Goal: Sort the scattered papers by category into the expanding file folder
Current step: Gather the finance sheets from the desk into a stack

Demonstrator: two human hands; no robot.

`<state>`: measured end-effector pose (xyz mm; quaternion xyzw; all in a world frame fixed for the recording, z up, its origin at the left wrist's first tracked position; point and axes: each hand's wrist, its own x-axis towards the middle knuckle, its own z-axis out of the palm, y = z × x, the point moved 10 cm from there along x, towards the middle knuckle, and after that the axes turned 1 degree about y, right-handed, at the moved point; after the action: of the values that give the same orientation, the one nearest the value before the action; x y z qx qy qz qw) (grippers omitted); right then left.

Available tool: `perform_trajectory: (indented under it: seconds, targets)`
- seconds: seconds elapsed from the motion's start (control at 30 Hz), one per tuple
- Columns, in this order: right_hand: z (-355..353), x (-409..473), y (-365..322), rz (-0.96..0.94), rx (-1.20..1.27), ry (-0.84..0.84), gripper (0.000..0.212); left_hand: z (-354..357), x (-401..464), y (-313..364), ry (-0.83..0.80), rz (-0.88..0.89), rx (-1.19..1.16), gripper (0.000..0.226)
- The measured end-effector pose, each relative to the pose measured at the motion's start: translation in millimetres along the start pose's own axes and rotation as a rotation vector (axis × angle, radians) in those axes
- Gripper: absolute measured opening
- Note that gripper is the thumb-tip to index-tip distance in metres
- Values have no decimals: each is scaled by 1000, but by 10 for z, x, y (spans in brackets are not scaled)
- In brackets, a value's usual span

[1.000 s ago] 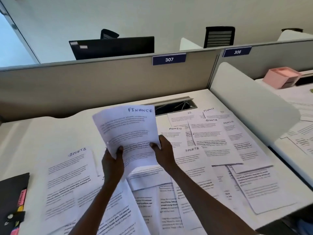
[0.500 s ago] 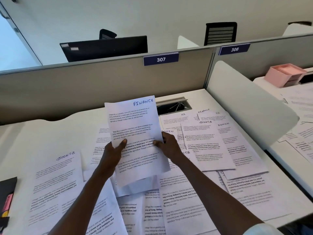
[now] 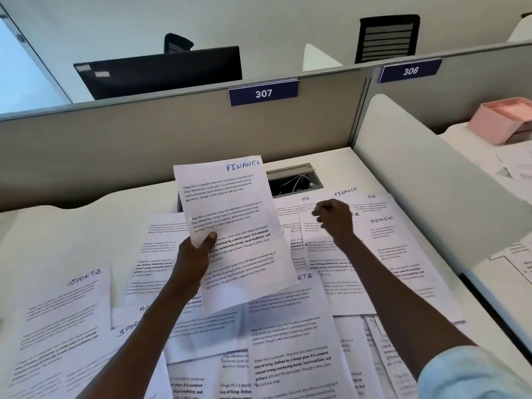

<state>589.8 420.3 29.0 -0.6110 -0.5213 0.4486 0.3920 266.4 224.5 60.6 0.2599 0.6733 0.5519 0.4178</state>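
The left hand (image 3: 193,262) holds a sheet headed FINANCE (image 3: 233,234) up off the desk, thumb pressed on the printed face near its left edge and the other fingers hidden behind the paper. The sheet tilts a little to the right, its handwritten heading at the top right corner, its lower edge hanging over the papers beneath.

The right hand (image 3: 334,216) is out over the far part of the spread, fingers curled in toward the palm; it is blurred, and whether it pinches anything cannot be told. It sits above overlapping sheets, close to one headed HR (image 3: 306,198) and a second FINANCE sheet (image 3: 345,192) lying flat.

Scattered papers (image 3: 288,341) cover most of the white desk (image 3: 57,226) — headings that can be read include SPORTS (image 3: 85,277) at the left, ADMIN (image 3: 381,219) and another HR (image 3: 371,196) at the far right (several others are partly covered). The expanding file folder does not appear in this view.

Behind the sheets an open cable slot (image 3: 293,180) is set into the desk. A grey partition (image 3: 144,145) carries a blue plate numbered 307 (image 3: 263,93); a dark monitor (image 3: 161,72) shows above it. On the neighbouring desk to the right stands a pink tray (image 3: 501,119).
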Motion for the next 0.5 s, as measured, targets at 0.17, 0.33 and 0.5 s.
perform_trajectory:
  seconds: [0.17, 0.33, 0.5]
  targets:
    - [-454, 669, 35, -47, -327, 177, 14, 239, 221, 39, -14, 12, 8, 27]
    - [-626, 1333, 183, -67, -528, 168, 27, 399, 486, 21, -5, 6, 4, 21]
    - [-601, 1814, 473, -9, -808, 48, 44, 484, 682, -56, -2, -26, 26, 34]
